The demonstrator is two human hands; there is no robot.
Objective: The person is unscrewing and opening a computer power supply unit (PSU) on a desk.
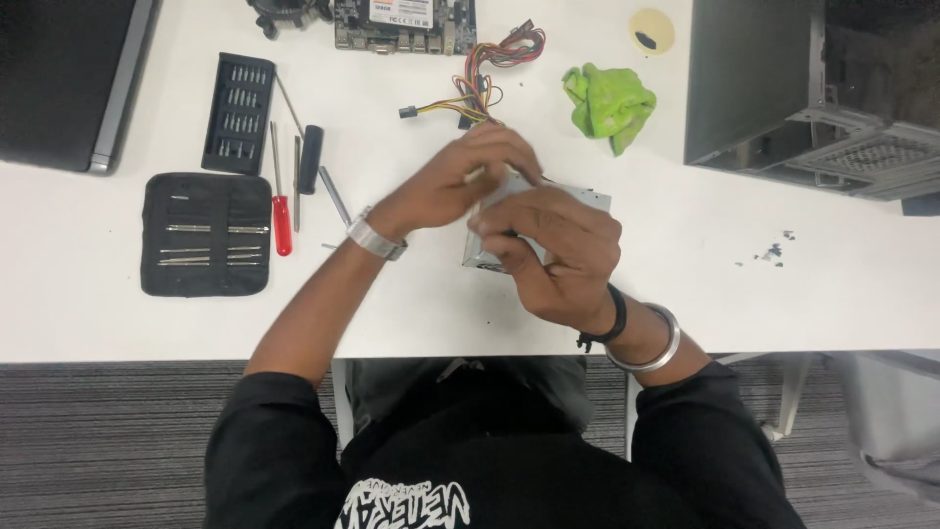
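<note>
One metal box [578,201] lies on the table [783,294]; the right hand [558,250] grips it, the left hand [470,171] pinches its top edge, beside two screwdrivers [282,211].

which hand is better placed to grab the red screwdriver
Probably the left hand. The red screwdriver lies on the table off to the person's left, nearer that wrist. The right hand grips the metal box and would have to cross over.

A single head-worn camera looks almost straight down at the white rectangular table [685,294] from above its near edge, close enough that both side edges fall outside the frame.
</note>
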